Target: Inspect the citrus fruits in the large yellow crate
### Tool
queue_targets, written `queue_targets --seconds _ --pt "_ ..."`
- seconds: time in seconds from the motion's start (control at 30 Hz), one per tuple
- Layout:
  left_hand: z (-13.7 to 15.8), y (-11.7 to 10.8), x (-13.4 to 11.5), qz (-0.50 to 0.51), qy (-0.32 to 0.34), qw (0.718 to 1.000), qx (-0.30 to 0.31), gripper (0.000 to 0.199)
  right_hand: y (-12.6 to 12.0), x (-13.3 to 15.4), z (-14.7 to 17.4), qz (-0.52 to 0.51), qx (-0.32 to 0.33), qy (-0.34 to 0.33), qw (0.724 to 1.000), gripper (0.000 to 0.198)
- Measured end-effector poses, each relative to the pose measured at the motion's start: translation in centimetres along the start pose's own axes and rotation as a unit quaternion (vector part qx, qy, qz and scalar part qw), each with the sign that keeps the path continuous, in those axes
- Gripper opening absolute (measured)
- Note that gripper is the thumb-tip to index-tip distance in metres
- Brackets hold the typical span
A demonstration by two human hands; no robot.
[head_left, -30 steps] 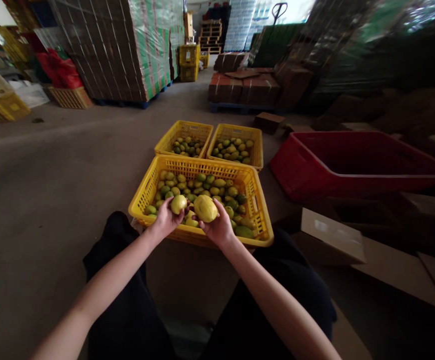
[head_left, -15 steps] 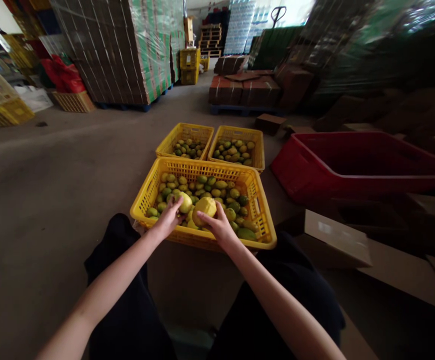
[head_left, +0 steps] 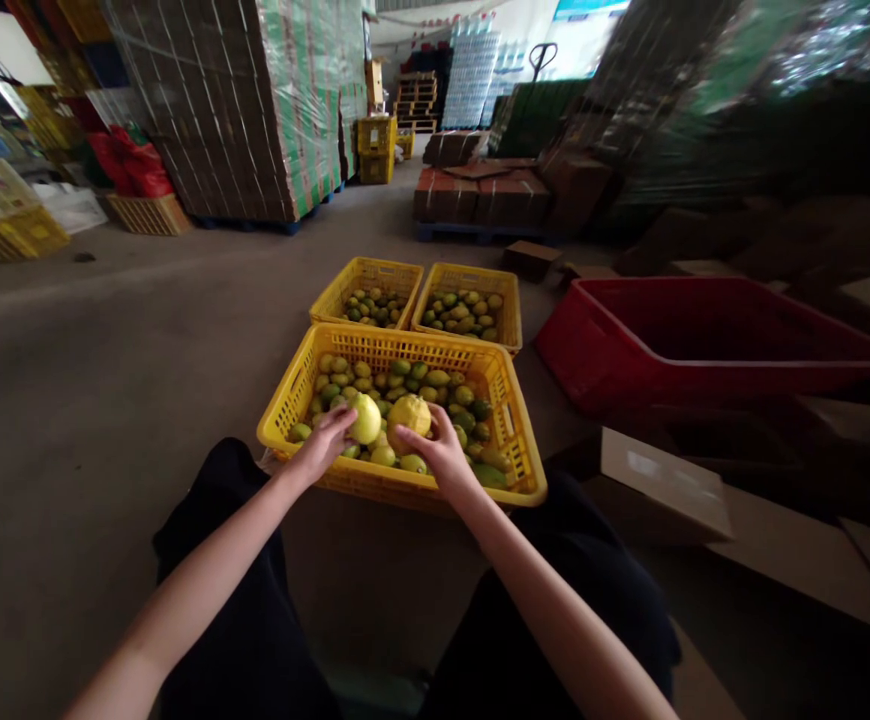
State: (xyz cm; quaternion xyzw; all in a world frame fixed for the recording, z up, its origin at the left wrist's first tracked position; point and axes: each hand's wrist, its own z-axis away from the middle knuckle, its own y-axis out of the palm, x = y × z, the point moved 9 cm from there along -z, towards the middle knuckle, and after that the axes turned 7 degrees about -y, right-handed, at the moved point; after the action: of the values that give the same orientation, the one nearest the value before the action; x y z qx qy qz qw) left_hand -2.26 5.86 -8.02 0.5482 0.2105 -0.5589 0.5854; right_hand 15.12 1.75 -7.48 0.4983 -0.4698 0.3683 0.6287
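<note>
Two yellow fruits, one to each hand, held low over the nearest yellow crate [head_left: 514,440], which stands on the concrete floor [head_left: 105,380] between the seated person's knees.

Left hand [head_left: 322,447]: fingers curled round the smaller yellow fruit [head_left: 365,419], gripping it from the near side, just above the heap of green and yellow fruit [head_left: 405,385] that fills the crate.

Right hand [head_left: 439,452]: fingers wrapped round the larger yellow fruit [head_left: 410,413], thumb on its near face. The two held fruits sit side by side, nearly touching, over the near middle of the crate.

Beyond: two smaller yellow crates, left [head_left: 334,290] and right [head_left: 511,310], set side by side against the far wall of the first, each part-filled with the same sort of fruit. To the right, a red tub [head_left: 592,350], its inside in shadow. A flat cardboard box [head_left: 667,480] lies near the right knee. Wrapped pallet stacks [head_left: 255,100] stand farther back.

Step in hand, as judged: picking and comparing fruit from the heap, both pieces gripped and lifted clear. A following move would call for a firm but light hold, since the skins look easily bruised, and a clear reach over the crate's far wall.
</note>
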Motion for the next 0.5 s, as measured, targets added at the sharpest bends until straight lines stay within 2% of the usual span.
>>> queue_targets --seconds 0.07,0.13,0.17,0.23,0.3,0.33,0.37,0.4,0.43,0.47,0.5 --pt "0.0 0.0 2.8 -0.044 -0.096 0.994 0.025 0.050 0.1 -2.4 0.5 -0.048 -0.012 0.146 0.988 0.047" --pt "1.2 0.2 6.0 -0.127 -0.179 0.974 0.063 0.053 -0.2 -4.4 1.7 -0.071 -0.050 0.271 0.959 0.029" --pt "2.3 0.4 7.7 -0.162 -0.210 0.960 0.089 0.052 -0.4 -5.0 2.3 -0.073 -0.071 0.312 0.945 0.023" --pt "5.0 1.1 11.3 -0.216 -0.264 0.928 0.152 0.049 -0.9 -5.5 3.1 -0.070 -0.091 0.349 0.930 0.016" --pt "8.9 1.7 16.0 -0.344 -0.363 0.821 0.274 0.048 -1.2 -5.6 3.4 -0.063 -0.087 0.349 0.931 0.016" --pt "9.9 1.2 17.3 -0.397 -0.390 0.779 0.289 0.047 -1.3 -5.7 3.4 -0.062 -0.080 0.346 0.933 0.017" --pt "10.4 1.0 17.9 -0.426 -0.403 0.749 0.308 0.044 -1.5 -5.8 3.4 -0.062 -0.071 0.341 0.935 0.019" --pt "10.0 0.8 17.6 -0.439 -0.406 0.738 0.312 0.040 -1.6 -5.9 3.3 -0.061 -0.060 0.335 0.938 0.019" --pt "8.6 0.8 16.3 -0.432 -0.394 0.756 0.293 0.037 -1.7 -6.0 3.1 -0.058 -0.048 0.327 0.942 0.020" --pt "6.5 0.9 13.8 -0.413 -0.362 0.793 0.264 0.036 -1.8 -6.1 2.9 -0.053 -0.032 0.313 0.948 0.020" --pt "3.7 1.0 10.1 -0.382 -0.304 0.847 0.212 0.038 -1.9 -6.1 2.6 -0.047 -0.017 0.297 0.954 0.020"
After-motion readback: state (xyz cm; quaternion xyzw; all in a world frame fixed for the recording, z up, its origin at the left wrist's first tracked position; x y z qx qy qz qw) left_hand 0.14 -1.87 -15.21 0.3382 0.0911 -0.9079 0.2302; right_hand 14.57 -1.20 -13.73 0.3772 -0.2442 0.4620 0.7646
